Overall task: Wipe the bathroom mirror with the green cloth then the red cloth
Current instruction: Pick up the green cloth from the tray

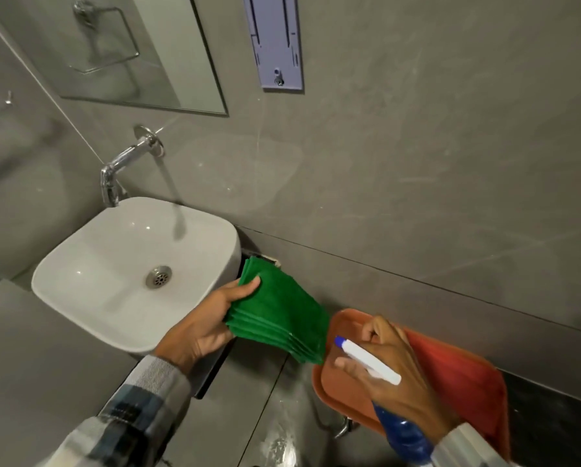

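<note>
My left hand (pixel 204 326) grips a folded green cloth (pixel 282 315) by one edge, holding it just right of the white basin. My right hand (pixel 392 375) is wrapped around a spray bottle (pixel 370 360) with a white head, a blue nozzle tip and blue liquid, above an orange tray (pixel 329 389). A red cloth (pixel 457 375) lies in that tray, partly hidden by my right hand. The mirror (pixel 140 52) hangs on the grey wall at the upper left, above the tap.
A white basin (pixel 113 274) sits on the grey counter with a chrome wall tap (pixel 120 166) over it. A pale purple dispenser bracket (pixel 275 42) is fixed to the wall right of the mirror. The counter in front looks wet.
</note>
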